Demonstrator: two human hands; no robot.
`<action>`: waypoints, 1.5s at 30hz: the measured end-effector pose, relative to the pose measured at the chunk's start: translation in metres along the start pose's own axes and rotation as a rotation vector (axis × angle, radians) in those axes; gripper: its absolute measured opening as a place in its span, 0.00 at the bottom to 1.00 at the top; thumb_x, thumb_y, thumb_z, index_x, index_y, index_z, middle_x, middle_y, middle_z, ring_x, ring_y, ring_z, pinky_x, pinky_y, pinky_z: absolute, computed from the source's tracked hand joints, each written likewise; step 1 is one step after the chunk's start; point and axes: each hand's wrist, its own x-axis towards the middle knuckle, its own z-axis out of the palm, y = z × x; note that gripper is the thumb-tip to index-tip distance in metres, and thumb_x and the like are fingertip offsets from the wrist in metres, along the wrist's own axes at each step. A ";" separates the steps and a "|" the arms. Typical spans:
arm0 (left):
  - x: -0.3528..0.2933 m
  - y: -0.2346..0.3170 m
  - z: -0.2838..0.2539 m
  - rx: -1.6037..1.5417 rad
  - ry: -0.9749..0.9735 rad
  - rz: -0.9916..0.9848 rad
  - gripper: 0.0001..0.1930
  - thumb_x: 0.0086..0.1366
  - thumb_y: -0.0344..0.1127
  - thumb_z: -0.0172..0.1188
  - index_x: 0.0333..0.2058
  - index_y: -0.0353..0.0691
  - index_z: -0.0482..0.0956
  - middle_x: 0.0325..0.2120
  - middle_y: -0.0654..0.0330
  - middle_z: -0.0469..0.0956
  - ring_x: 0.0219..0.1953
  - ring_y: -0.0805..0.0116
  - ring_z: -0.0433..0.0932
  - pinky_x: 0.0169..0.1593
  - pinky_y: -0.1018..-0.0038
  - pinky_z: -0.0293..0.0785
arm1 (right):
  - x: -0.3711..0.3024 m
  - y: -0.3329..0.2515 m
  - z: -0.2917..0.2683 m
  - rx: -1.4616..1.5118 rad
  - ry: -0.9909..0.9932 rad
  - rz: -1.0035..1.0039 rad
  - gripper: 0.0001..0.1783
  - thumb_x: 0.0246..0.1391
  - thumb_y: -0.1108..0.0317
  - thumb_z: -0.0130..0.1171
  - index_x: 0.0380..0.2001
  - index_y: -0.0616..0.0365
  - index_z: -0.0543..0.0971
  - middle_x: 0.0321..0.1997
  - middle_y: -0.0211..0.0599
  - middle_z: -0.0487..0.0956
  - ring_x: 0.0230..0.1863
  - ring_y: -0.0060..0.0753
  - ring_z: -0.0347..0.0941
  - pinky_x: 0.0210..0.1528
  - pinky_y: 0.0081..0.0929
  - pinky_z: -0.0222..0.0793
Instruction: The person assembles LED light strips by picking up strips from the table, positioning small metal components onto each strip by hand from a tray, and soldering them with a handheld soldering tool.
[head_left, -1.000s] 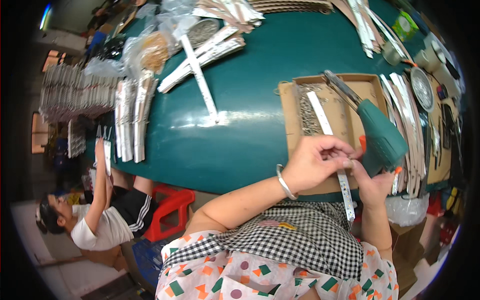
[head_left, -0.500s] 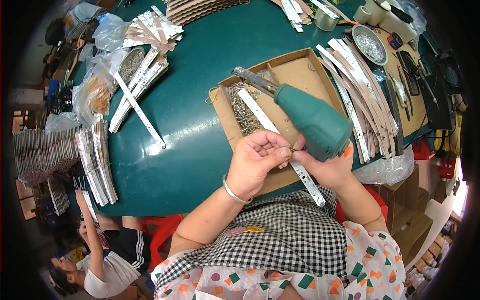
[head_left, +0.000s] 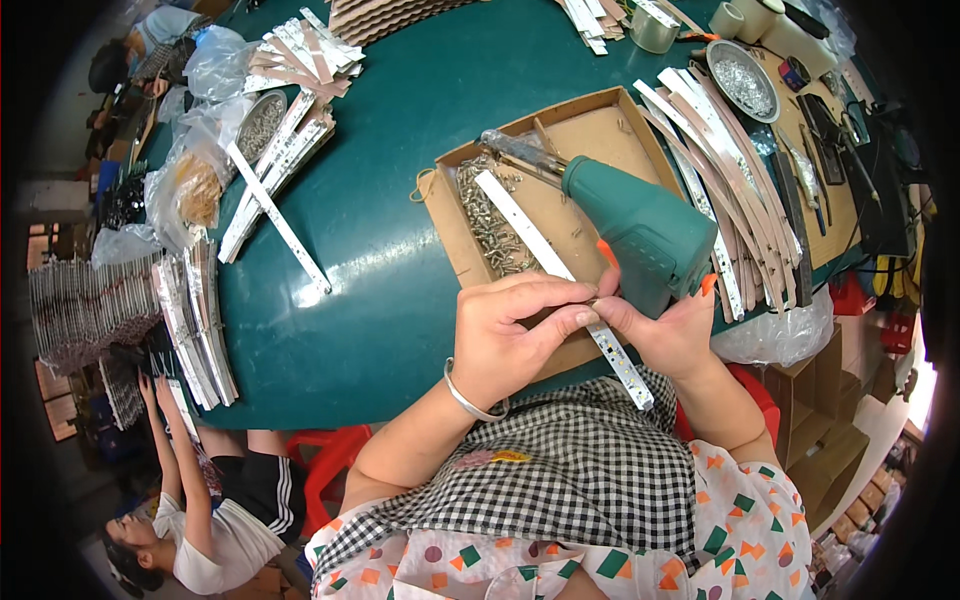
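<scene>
A narrow white LED strip board [head_left: 522, 222] runs slantwise under my fingertips, its near end with small yellow and dark components showing below them. My left hand [head_left: 515, 325] is closed in a pinch at the strip's middle, thumb against index finger. My right hand [head_left: 668, 340] meets it there, its thumb and fingertip also pinched. Whatever small piece lies between the fingertips is mostly hidden. A green handheld power tool [head_left: 635, 220] with a metal front end and orange parts rests in my right hand, pointing far left over the cardboard tray [head_left: 455, 255].
Screws [head_left: 490, 225] fill the tray's left compartment. Stacked strips [head_left: 735, 190] lie to the right, beside a metal bowl of small parts [head_left: 742, 82]. More strips [head_left: 283, 180] and plastic bags [head_left: 190, 190] are at the left. A co-worker [head_left: 215, 530] sits at lower left.
Both hands and the green tool have shifted slightly right. My left fingers have straightened over the strip, and the tool's orange trigger now shows. The co-worker's arms have moved up toward the table.
</scene>
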 end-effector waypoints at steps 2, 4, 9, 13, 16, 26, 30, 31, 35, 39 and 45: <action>-0.004 0.002 0.001 -0.082 0.013 -0.110 0.08 0.53 0.23 0.69 0.34 0.33 0.85 0.31 0.54 0.83 0.30 0.71 0.82 0.36 0.78 0.78 | -0.002 0.002 0.000 0.013 -0.019 0.019 0.13 0.47 0.79 0.68 0.37 0.64 0.77 0.34 0.33 0.80 0.36 0.21 0.76 0.41 0.20 0.75; -0.008 0.003 0.000 -0.297 0.009 -0.265 0.07 0.56 0.20 0.66 0.34 0.26 0.82 0.34 0.50 0.83 0.33 0.64 0.83 0.41 0.74 0.81 | -0.002 0.003 0.000 0.034 -0.024 0.018 0.13 0.47 0.80 0.68 0.37 0.64 0.77 0.35 0.34 0.81 0.36 0.22 0.77 0.40 0.20 0.75; -0.011 0.005 0.004 -0.539 0.051 -0.432 0.06 0.58 0.19 0.63 0.36 0.25 0.80 0.32 0.48 0.82 0.33 0.62 0.83 0.41 0.71 0.82 | -0.007 0.009 0.001 0.106 -0.018 0.040 0.13 0.47 0.80 0.67 0.38 0.65 0.77 0.35 0.36 0.82 0.35 0.24 0.79 0.38 0.22 0.76; -0.013 -0.004 -0.001 -0.705 -0.024 -0.463 0.08 0.59 0.20 0.63 0.38 0.25 0.79 0.34 0.50 0.82 0.36 0.67 0.83 0.42 0.75 0.82 | -0.005 0.012 -0.003 -0.010 -0.060 -0.092 0.13 0.46 0.81 0.67 0.37 0.66 0.78 0.34 0.38 0.82 0.35 0.26 0.80 0.38 0.23 0.78; -0.015 -0.005 -0.001 -0.692 -0.006 -0.453 0.07 0.58 0.19 0.63 0.36 0.26 0.79 0.33 0.52 0.82 0.36 0.68 0.83 0.43 0.75 0.82 | -0.007 0.013 -0.002 0.024 -0.073 -0.083 0.12 0.46 0.81 0.67 0.36 0.66 0.78 0.34 0.37 0.82 0.35 0.26 0.80 0.39 0.23 0.78; -0.018 0.001 0.008 -0.524 0.104 -0.330 0.05 0.55 0.16 0.63 0.32 0.27 0.79 0.30 0.52 0.81 0.32 0.67 0.80 0.40 0.75 0.78 | -0.006 0.018 -0.005 -0.167 -0.110 -0.135 0.14 0.44 0.80 0.68 0.36 0.65 0.79 0.35 0.36 0.82 0.33 0.24 0.79 0.35 0.21 0.73; -0.015 -0.002 -0.001 -0.085 0.128 -0.201 0.05 0.52 0.17 0.64 0.29 0.29 0.80 0.29 0.55 0.81 0.32 0.69 0.80 0.38 0.77 0.77 | -0.010 0.020 -0.009 -0.243 -0.088 -0.252 0.12 0.50 0.82 0.63 0.39 0.65 0.77 0.34 0.35 0.80 0.33 0.22 0.77 0.37 0.22 0.76; -0.013 -0.005 -0.004 0.144 0.151 -0.089 0.05 0.51 0.17 0.64 0.28 0.30 0.81 0.28 0.56 0.82 0.31 0.70 0.80 0.37 0.77 0.76 | -0.012 0.019 -0.012 -0.251 -0.064 -0.213 0.13 0.50 0.82 0.62 0.41 0.66 0.76 0.34 0.35 0.79 0.33 0.22 0.77 0.36 0.22 0.75; 0.001 -0.011 -0.006 0.394 0.243 0.040 0.05 0.48 0.19 0.66 0.26 0.35 0.83 0.24 0.58 0.82 0.25 0.72 0.81 0.30 0.79 0.76 | -0.022 -0.001 -0.015 -0.092 0.044 0.003 0.22 0.49 0.83 0.62 0.49 0.66 0.73 0.35 0.35 0.79 0.33 0.24 0.76 0.35 0.23 0.74; 0.004 -0.022 -0.006 0.518 0.179 0.168 0.05 0.48 0.20 0.66 0.25 0.35 0.82 0.24 0.57 0.82 0.24 0.70 0.80 0.28 0.77 0.76 | -0.036 -0.006 -0.033 -0.120 0.052 0.005 0.28 0.44 0.85 0.63 0.51 0.66 0.70 0.35 0.39 0.78 0.34 0.27 0.75 0.35 0.26 0.74; 0.004 -0.022 -0.006 0.663 0.060 0.235 0.07 0.45 0.20 0.66 0.24 0.36 0.82 0.23 0.58 0.81 0.23 0.66 0.80 0.27 0.76 0.76 | -0.051 -0.012 -0.045 -0.067 0.161 0.085 0.22 0.43 0.87 0.62 0.45 0.67 0.73 0.34 0.37 0.79 0.34 0.26 0.76 0.38 0.26 0.75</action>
